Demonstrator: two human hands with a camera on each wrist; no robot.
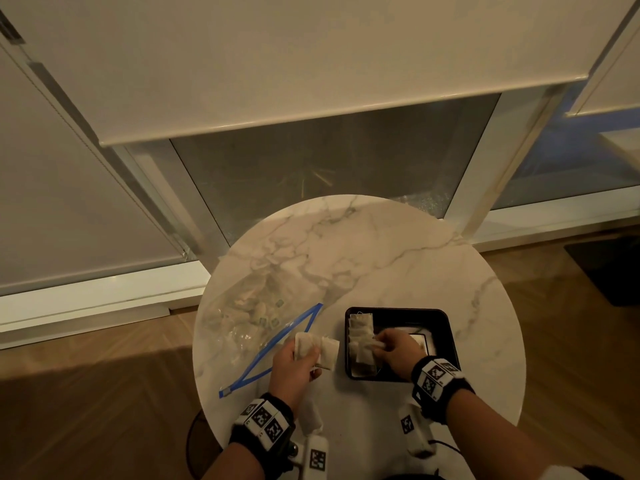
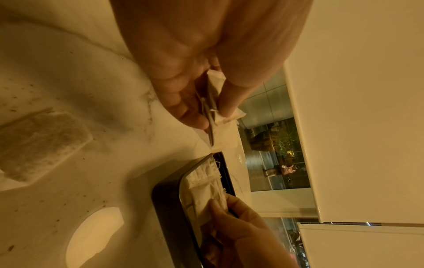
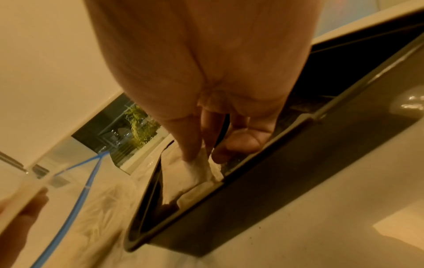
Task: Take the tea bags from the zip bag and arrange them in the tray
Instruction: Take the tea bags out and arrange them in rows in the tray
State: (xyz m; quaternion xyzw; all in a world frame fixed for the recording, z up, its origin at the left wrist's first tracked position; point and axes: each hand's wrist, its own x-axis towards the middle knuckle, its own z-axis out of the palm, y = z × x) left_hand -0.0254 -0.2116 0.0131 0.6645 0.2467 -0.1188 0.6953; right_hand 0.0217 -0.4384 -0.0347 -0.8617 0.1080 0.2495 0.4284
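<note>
Home living space, likely an apartment. Small round marble-look table (image 1: pixel 381 244) on herringbone wood floor (image 1: pixel 86 393), set against floor-length windows (image 1: pixel 311 174) with white roller blinds (image 1: pixel 242 64) partly lowered; dark outside.

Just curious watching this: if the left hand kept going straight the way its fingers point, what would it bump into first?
Probably the open blue-zipped mouth of the zip bag. The left hand, gripping a few tea bags, points up and away over the table, just left of the tray. Depth is uncertain.
</note>
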